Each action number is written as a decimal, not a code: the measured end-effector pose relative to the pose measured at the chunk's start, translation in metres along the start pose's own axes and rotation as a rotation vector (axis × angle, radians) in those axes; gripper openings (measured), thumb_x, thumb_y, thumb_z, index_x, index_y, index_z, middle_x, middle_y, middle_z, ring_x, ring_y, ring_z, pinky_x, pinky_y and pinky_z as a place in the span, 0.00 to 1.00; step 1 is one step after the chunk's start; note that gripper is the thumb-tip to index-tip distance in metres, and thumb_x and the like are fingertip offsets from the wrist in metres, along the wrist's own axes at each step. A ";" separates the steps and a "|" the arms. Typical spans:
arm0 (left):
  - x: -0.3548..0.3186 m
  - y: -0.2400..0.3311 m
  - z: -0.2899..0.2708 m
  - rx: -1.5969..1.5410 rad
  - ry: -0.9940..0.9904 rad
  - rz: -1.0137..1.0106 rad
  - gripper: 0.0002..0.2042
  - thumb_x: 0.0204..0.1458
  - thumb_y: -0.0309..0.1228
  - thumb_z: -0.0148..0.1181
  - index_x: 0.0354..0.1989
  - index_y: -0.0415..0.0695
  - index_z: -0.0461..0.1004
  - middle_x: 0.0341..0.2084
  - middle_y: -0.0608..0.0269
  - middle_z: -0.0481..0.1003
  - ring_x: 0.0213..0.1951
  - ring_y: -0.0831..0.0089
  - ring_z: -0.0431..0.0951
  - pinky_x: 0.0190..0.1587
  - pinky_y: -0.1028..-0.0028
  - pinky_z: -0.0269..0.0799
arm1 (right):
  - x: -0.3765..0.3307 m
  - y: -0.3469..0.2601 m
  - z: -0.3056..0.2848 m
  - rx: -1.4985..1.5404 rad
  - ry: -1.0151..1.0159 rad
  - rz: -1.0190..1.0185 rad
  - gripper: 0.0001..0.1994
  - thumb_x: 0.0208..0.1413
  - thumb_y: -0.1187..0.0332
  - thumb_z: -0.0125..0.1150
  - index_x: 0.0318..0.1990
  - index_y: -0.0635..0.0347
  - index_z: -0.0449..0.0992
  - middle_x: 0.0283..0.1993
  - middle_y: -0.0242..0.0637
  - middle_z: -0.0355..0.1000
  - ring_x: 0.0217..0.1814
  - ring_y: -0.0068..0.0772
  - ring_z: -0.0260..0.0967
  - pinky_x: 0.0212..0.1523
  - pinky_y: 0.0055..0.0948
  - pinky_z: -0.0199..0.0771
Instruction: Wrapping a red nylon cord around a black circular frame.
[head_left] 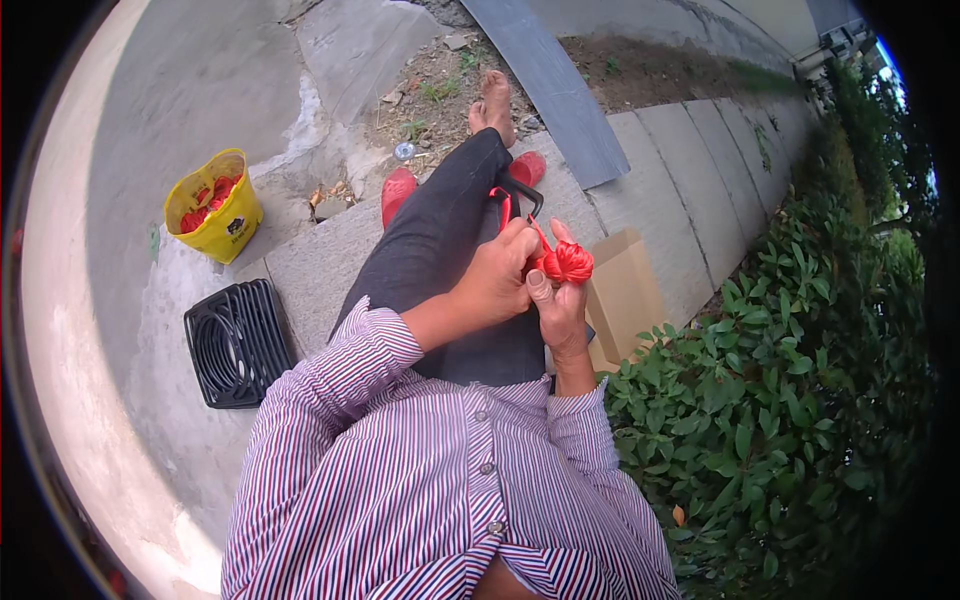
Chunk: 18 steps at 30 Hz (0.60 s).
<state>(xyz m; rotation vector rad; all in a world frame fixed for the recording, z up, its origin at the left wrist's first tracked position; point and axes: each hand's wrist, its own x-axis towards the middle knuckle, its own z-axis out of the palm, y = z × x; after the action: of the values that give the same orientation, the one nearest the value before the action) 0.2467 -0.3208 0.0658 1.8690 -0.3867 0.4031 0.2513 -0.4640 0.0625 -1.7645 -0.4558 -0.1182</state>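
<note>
My right hand holds a red ribbon rosette with folded, glossy petals, its thumb just below the bloom. On the rosette's left side, my left hand is closed, fingers pinched on the red ribbon at its base. Another red strip rises above the left hand. Beyond the hands, over my trousers, lies a bent black piece; what it belongs to is hidden. Both hands are close together, almost touching.
A yellow bucket with red ribbon pieces stands at the left. Nearer is a black slatted crate with coiled black lines. Right of my hands is an open cardboard box. Red shoes, a grey board and green bushes surround me.
</note>
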 end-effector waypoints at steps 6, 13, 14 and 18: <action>-0.014 -0.008 -0.020 -0.029 -0.030 -0.086 0.17 0.42 0.26 0.69 0.40 0.40 0.69 0.36 0.60 0.68 0.29 0.72 0.71 0.31 0.74 0.69 | 0.003 -0.034 -0.020 0.280 0.081 0.060 0.25 0.60 0.54 0.57 0.53 0.69 0.69 0.60 0.54 0.64 0.67 0.49 0.57 0.67 0.44 0.54; -0.025 -0.053 -0.008 0.037 -0.112 -0.309 0.20 0.45 0.28 0.69 0.47 0.41 0.72 0.35 0.60 0.69 0.28 0.73 0.71 0.33 0.74 0.69 | -0.011 -0.081 -0.022 1.080 -0.178 0.123 0.29 0.59 0.38 0.47 0.36 0.62 0.70 0.30 0.43 0.72 0.26 0.37 0.70 0.52 0.42 0.64; -0.024 -0.054 -0.006 0.066 -0.115 -0.296 0.20 0.45 0.27 0.68 0.48 0.42 0.71 0.34 0.61 0.69 0.28 0.74 0.71 0.33 0.74 0.70 | -0.020 -0.080 -0.018 1.004 -0.263 0.129 0.29 0.58 0.38 0.50 0.37 0.62 0.70 0.30 0.42 0.72 0.27 0.35 0.70 0.50 0.39 0.65; -0.022 -0.046 -0.005 -0.018 -0.093 -0.372 0.20 0.48 0.25 0.66 0.50 0.41 0.70 0.30 0.64 0.69 0.29 0.76 0.70 0.33 0.74 0.70 | -0.052 -0.081 0.007 0.742 -0.526 0.365 0.30 0.53 0.39 0.58 0.37 0.64 0.70 0.31 0.36 0.71 0.32 0.28 0.70 0.40 0.29 0.69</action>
<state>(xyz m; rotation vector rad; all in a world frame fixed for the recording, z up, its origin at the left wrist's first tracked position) 0.2471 -0.2999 0.0191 1.8963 -0.0973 0.0610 0.1731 -0.4555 0.1187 -1.0938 -0.4623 0.7058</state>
